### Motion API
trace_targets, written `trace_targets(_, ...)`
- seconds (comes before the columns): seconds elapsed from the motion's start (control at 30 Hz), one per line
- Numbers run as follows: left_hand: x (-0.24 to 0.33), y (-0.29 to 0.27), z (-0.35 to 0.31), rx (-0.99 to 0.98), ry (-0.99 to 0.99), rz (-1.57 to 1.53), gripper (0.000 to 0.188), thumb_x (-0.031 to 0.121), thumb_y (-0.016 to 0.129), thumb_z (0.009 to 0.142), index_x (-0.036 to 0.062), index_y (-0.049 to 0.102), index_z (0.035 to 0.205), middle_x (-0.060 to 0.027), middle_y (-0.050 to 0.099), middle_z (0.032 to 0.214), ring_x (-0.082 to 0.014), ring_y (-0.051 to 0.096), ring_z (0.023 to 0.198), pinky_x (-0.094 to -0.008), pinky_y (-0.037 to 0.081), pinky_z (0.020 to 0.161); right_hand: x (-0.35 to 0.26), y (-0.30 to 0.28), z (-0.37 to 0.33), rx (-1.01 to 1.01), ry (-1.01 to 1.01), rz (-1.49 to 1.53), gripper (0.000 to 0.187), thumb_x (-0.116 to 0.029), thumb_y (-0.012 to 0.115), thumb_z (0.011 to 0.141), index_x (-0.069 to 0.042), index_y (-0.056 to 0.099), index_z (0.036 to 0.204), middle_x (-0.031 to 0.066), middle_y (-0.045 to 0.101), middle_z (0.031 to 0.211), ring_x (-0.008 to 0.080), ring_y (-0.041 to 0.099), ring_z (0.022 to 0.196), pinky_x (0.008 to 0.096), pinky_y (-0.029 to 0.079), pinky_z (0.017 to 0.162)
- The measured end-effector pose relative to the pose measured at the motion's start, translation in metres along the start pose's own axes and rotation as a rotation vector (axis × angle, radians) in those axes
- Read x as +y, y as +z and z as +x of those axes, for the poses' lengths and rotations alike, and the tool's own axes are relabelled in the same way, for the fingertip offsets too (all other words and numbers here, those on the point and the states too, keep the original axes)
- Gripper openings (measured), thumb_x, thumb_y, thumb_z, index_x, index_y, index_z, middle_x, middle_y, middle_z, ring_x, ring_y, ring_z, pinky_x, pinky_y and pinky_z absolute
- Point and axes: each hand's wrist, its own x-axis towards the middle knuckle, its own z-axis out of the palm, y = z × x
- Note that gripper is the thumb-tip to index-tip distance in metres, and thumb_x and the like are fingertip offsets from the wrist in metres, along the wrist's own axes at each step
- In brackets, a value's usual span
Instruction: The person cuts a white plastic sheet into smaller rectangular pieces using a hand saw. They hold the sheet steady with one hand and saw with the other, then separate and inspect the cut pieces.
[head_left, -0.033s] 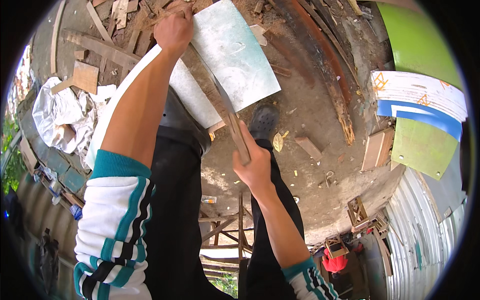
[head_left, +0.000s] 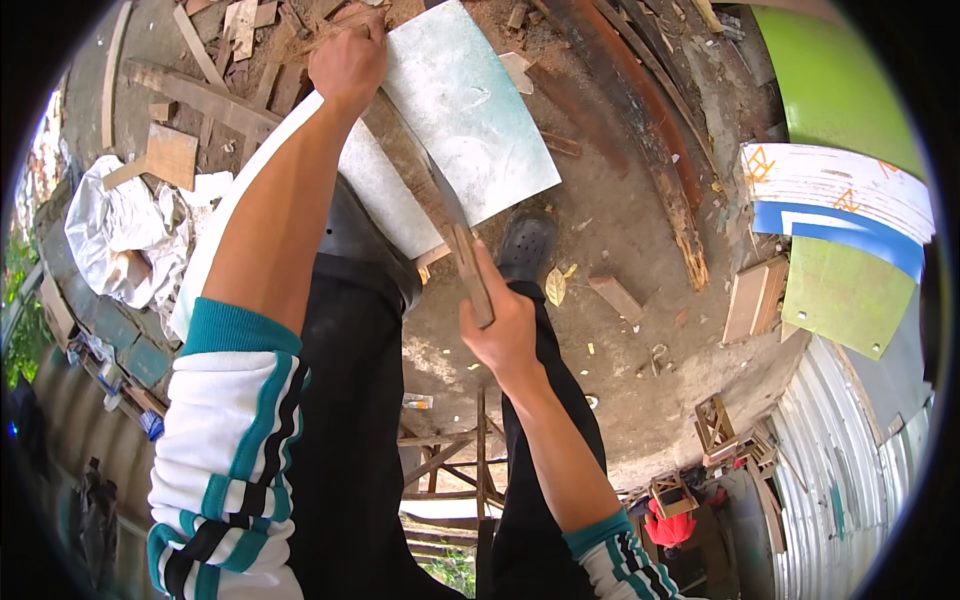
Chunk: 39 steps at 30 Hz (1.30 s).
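A crumpled white sack (head_left: 110, 225) lay on the ground at the left, beside some wood scraps; what it held, if anything, could not be made out. The right hand (head_left: 505, 330) was closed around a wooden handle (head_left: 470, 275) — its fingers wrapped snugly, with the butt end showing past the grip. From that handle a long metal blade (head_left: 447, 188) ran up and leftward along the edge of a wooden strip (head_left: 400, 160), over a pale sheet (head_left: 485, 125) between the two feet. The left hand (head_left: 348, 65) was curled at the strip's far end; its fingertips were partly hidden, so how tightly it gripped could not be told. A grey clog (head_left: 527, 245) stood just beyond the sheet's near corner.
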Motion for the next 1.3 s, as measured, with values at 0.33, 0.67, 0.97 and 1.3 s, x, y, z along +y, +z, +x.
trace_targets(0.33,-0.001,-0.012,0.001,-0.037,0.007,0.003,0.069,0.058,0.034,0.102,0.0056,0.077,0.087,-0.0230,0.072,0.088,-0.0415,0.070,0.088,-0.0490,0.053,0.085,-0.013,-0.073,-0.118,0.025,-0.082,-0.048,0.079,-0.004,0.068,0.075,-0.012,0.044,0.150,0.0235,0.064,0.129,0.0381,0.070,0.100,0.0379,0.060,0.080)
trace_targets(0.67,0.007,-0.004,0.005,-0.043,0.014,-0.017,0.073,0.063,0.032,0.100,0.0051,0.076,0.094,-0.0229,0.072,0.097,-0.0432,0.068,0.097,-0.0502,0.051,0.087,0.008,0.012,0.027,0.140,-0.204,-0.018,0.072,-0.002,0.064,0.080,-0.005,0.044,0.149,0.0237,0.064,0.074,0.0282,0.066,0.056,0.0363,0.052,0.058)
trace_targets(0.97,0.003,-0.011,0.004,-0.066,-0.044,-0.005,0.075,0.063,0.034,0.100,0.0008,0.075,0.092,-0.0244,0.071,0.094,-0.0436,0.067,0.094,-0.0512,0.051,0.086,-0.012,-0.060,-0.112,0.046,-0.117,-0.005,0.083,-0.003,0.069,0.075,-0.011,0.040,0.152,0.0276,0.066,0.118,0.0405,0.071,0.091,0.0413,0.060,0.076)
trace_targets(1.3,0.004,-0.010,0.004,-0.054,-0.008,0.003,0.073,0.063,0.032,0.100,0.0052,0.076,0.096,-0.0228,0.072,0.097,-0.0441,0.067,0.096,-0.0512,0.051,0.088,-0.002,-0.030,-0.048,0.034,-0.079,0.013,0.081,-0.005,0.070,0.076,-0.010,0.042,0.151,0.0262,0.067,0.117,0.0391,0.071,0.089,0.0398,0.060,0.076)
